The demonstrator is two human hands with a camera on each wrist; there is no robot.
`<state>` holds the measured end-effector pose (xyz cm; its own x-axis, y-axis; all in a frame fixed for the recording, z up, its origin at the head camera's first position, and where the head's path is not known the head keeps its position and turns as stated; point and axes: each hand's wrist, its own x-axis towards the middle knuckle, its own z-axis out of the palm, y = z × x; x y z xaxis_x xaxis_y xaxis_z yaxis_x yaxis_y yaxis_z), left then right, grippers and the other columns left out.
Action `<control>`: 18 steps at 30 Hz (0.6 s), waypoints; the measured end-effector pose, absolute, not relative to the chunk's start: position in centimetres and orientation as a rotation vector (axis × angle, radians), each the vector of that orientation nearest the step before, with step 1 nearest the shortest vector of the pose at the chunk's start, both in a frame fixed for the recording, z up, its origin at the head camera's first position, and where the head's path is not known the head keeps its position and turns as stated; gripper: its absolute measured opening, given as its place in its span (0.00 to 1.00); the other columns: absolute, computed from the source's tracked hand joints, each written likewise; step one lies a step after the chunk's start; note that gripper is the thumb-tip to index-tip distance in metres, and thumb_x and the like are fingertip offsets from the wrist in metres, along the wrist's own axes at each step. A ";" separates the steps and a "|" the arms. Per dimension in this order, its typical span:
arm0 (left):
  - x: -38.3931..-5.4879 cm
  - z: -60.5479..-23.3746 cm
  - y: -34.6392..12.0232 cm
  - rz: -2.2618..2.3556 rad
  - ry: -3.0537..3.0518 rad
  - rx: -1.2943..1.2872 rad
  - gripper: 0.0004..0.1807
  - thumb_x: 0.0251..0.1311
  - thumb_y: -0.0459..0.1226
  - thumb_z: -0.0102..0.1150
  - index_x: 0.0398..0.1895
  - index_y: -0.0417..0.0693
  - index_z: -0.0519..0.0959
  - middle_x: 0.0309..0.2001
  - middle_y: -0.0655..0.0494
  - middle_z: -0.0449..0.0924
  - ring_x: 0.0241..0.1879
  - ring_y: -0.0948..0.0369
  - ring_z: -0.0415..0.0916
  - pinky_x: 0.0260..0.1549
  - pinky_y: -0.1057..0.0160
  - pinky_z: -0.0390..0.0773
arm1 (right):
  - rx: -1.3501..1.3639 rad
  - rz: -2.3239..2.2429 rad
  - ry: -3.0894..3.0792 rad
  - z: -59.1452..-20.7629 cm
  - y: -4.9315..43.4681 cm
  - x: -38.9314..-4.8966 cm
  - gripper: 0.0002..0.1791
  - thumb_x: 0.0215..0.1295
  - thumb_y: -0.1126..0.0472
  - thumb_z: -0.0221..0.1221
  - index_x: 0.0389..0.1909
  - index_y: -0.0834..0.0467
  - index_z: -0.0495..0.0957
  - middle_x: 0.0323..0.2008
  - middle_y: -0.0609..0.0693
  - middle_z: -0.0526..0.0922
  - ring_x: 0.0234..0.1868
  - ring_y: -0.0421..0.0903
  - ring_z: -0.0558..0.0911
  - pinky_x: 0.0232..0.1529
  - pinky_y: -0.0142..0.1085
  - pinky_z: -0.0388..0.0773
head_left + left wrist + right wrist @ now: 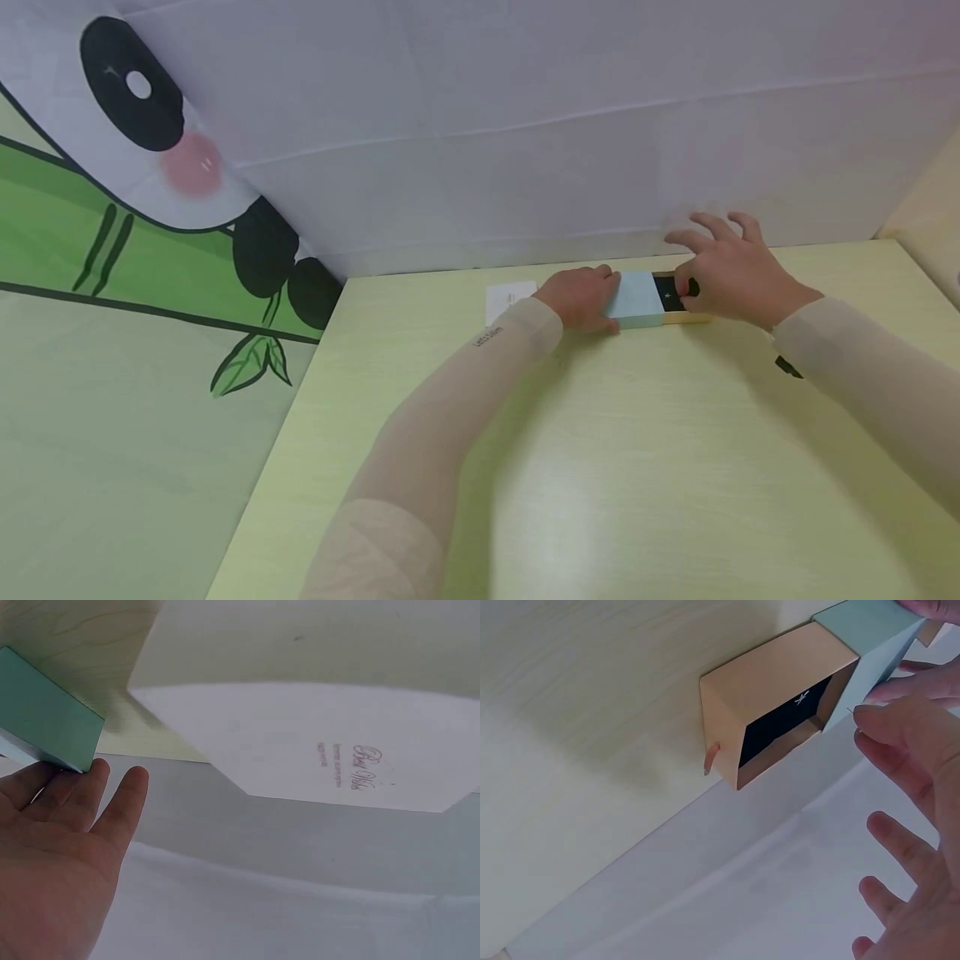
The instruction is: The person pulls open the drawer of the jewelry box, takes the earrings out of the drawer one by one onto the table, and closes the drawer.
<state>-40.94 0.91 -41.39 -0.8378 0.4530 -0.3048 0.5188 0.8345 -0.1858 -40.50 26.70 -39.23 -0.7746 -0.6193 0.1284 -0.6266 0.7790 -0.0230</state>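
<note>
A small drawer-style gift box stands near the table's back edge. Its light blue sleeve [636, 293] is partly off the peach drawer [780, 671], which shows a black insert [780, 727] with a tiny silver star-shaped piece [802, 697]. My left hand [577, 298] grips the sleeve's left end, thumb in front and fingers behind. Over the drawer, my right hand [731, 275] pinches a tiny, thin, pin-like piece [851, 712] between thumb and index finger. The other fingers are spread. Most of that piece is hidden by the fingertips.
A white box-like item [300, 742] with small red script lies left of the gift box, partly behind the left hand. A peach ribbon tab [712, 759] sticks out from the drawer's end. White patterned cloth [450, 167] rises along the table's [637, 467] back edge.
</note>
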 end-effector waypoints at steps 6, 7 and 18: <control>-41.4 -41.6 1.0 -0.380 2.762 0.747 0.53 0.83 0.69 0.63 0.97 0.52 0.60 0.90 0.56 0.71 0.83 0.59 0.77 0.86 0.57 0.78 | 1.051 0.109 -2.796 -39.5 26.8 -39.4 0.10 0.63 0.59 0.85 0.30 0.44 0.93 0.83 0.63 0.79 0.91 0.76 0.60 0.85 0.84 0.52; -41.4 -41.6 1.0 -0.379 2.763 0.746 0.53 0.83 0.69 0.63 0.97 0.53 0.60 0.90 0.56 0.71 0.83 0.59 0.78 0.86 0.57 0.78 | 1.060 0.109 -2.786 -39.5 26.7 -39.3 0.12 0.62 0.59 0.86 0.29 0.43 0.92 0.83 0.62 0.79 0.91 0.76 0.60 0.84 0.84 0.52; -41.3 -41.5 0.9 -0.381 2.768 0.780 0.52 0.83 0.69 0.63 0.95 0.50 0.61 0.86 0.55 0.74 0.79 0.59 0.81 0.80 0.57 0.83 | 1.130 0.077 -2.727 -39.8 26.1 -37.2 0.10 0.61 0.58 0.87 0.32 0.41 0.95 0.83 0.59 0.80 0.92 0.73 0.61 0.84 0.82 0.56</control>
<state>-41.32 0.87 -41.54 -0.8285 0.4745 -0.2973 0.5371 0.8235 -0.1828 -37.16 26.14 -39.82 -0.6921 -0.6956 0.1928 -0.7053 0.7085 0.0242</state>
